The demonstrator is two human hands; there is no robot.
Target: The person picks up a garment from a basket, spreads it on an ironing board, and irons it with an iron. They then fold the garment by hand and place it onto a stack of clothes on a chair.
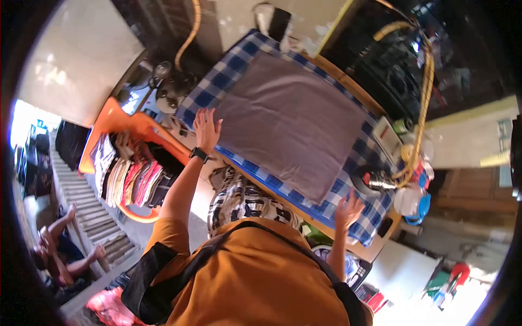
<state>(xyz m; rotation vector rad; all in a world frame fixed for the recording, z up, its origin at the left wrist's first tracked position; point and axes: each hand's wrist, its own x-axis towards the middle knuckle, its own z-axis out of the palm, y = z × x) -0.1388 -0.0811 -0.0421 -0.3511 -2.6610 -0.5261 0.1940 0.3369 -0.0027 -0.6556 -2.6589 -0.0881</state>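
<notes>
Cloth [293, 119] on checked cover [213, 81], left hand [206, 129] and right hand [348, 211] nearby, each grip wide

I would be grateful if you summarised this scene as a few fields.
surface: blue-and-white checked cover
on it: greyish-mauve cloth, spread out, lightly creased
left hand: open, at the cloth's left edge
right hand: open, blurred, by the cloth's near corner
right side: apparent iron
left side: folded clothes on orange chair

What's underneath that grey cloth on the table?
A blue-and-white checked cloth shows around the edges of the grey cloth, which lies spread over it. The middle is covered, so I can't tell whether anything else is between them.
</notes>
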